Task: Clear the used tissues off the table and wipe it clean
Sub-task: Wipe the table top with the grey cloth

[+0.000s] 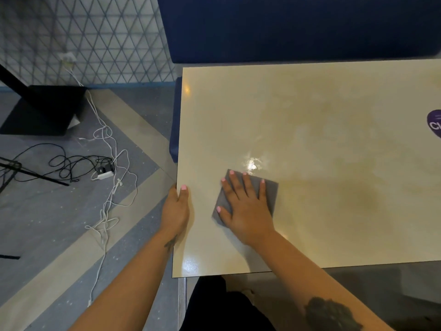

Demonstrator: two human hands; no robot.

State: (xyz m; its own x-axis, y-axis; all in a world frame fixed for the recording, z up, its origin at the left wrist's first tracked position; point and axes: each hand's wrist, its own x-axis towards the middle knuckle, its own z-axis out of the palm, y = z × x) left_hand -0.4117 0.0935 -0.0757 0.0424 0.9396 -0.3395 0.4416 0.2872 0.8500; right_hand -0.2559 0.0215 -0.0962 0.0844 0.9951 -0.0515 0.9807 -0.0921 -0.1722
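Our right hand [248,209] presses flat, fingers spread, on a soft grey square cloth [269,192] near the left edge of the shiny cream table [334,115]. Our left hand [176,206] grips that edge.

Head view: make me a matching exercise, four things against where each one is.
Things:
1. grey cloth
2. left hand
3. purple sticker
4. white cable

Places:
A. on the floor beside the table
B. at the table's left edge
C. flat under the right hand
D. at the table's right, cut off by the picture's edge

Pairs: 1-C, 2-B, 3-D, 4-A
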